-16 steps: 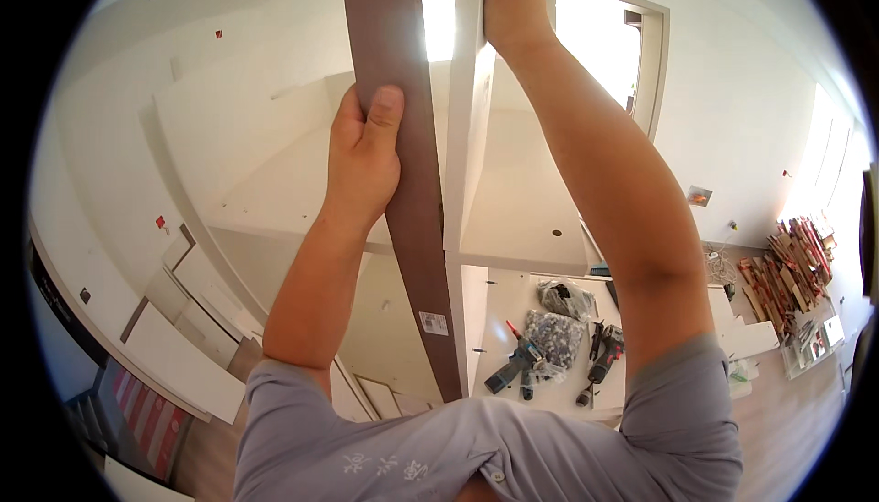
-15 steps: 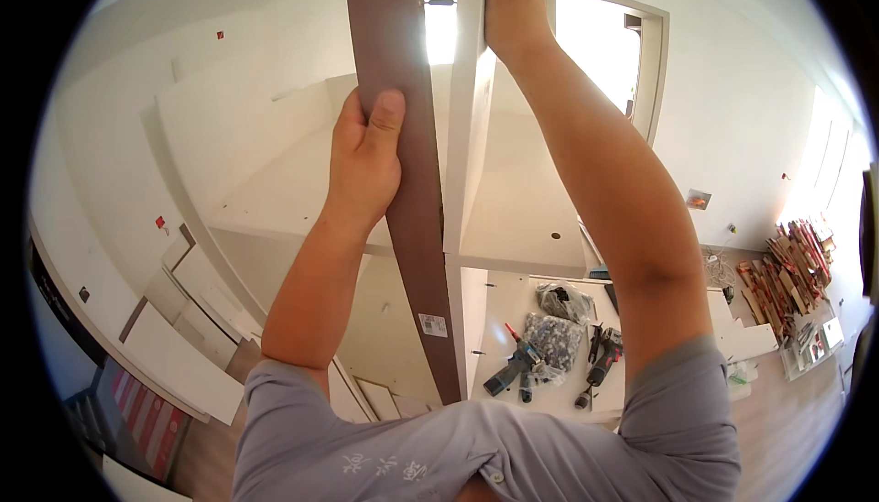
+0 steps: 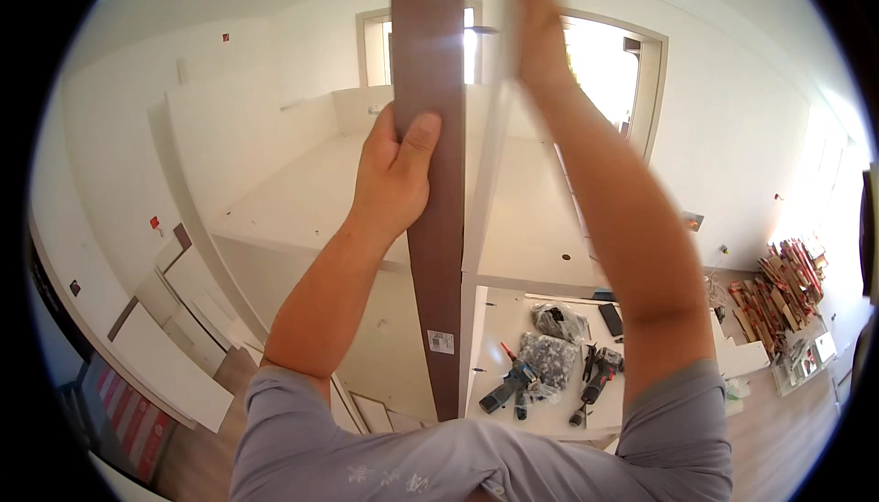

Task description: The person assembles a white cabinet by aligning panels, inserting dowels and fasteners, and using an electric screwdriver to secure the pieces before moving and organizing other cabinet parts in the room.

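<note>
The brown strip [image 3: 430,62] stands nearly upright in the left grip [image 3: 398,172], which is closed around its left edge, thumb across the broad face. Its top end rises above that grip; its lower part, with a pale label [image 3: 440,342], runs down toward the person's shirt. Just right of the grip stands a white upright panel [image 3: 490,172], with the right grip [image 3: 542,39] raised beside its upper part. Below and right of the left grip, a blue-bodied power tool [image 3: 499,397], a dark drill [image 3: 602,378] and a clear bag [image 3: 549,360] lie together.

With one sure hold partway up, the strip could twist or tip if the thumb slips, perhaps scuffing the panel or knocking the tools.

Blur hides whether the right grip touches the panel or how its fingers are set. The left fingertips are behind the strip; its bottom end is hidden by the shirt.
</note>
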### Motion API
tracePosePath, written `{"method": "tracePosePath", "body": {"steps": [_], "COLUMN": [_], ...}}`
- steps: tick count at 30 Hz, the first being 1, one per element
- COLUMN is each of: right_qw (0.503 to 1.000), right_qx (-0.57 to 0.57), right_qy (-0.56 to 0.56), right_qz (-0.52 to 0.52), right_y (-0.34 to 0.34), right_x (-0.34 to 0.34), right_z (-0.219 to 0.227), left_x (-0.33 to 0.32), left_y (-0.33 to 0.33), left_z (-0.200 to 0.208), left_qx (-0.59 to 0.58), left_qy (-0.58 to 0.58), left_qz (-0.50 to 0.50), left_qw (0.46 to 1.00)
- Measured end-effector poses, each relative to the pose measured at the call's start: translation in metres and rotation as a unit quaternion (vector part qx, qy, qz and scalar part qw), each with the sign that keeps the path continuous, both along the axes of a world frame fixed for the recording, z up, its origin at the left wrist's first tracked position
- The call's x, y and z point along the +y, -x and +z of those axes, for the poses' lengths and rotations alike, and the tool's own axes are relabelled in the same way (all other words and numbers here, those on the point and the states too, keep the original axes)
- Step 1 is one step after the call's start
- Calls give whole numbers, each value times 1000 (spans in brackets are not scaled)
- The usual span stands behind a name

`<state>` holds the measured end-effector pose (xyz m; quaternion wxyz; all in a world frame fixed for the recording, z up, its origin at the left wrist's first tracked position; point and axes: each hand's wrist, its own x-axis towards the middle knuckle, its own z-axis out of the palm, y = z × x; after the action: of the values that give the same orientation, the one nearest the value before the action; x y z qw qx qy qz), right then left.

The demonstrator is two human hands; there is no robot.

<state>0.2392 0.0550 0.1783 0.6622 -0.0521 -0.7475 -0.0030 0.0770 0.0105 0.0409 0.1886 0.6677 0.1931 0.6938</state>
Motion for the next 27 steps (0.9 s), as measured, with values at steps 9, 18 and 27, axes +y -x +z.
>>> {"method": "tracePosePath", "body": {"steps": [9, 18, 27], "right_qw": [979, 995, 977], "right_qx": [74, 78, -77], "right_qy": [35, 45, 76], "right_qz": [187, 32, -182], "right_y": [28, 24, -32], "right_x": [6, 5, -8], "right_z": [-16, -13, -63], "left_x": [-2, -8, -22], "left_y": [3, 2, 36], "left_z": [-3, -31, -62], "left_qx": [4, 35, 263], "left_qy": [5, 38, 36], "left_qz": [15, -10, 133], "left_qw": [1000, 999, 955]}}
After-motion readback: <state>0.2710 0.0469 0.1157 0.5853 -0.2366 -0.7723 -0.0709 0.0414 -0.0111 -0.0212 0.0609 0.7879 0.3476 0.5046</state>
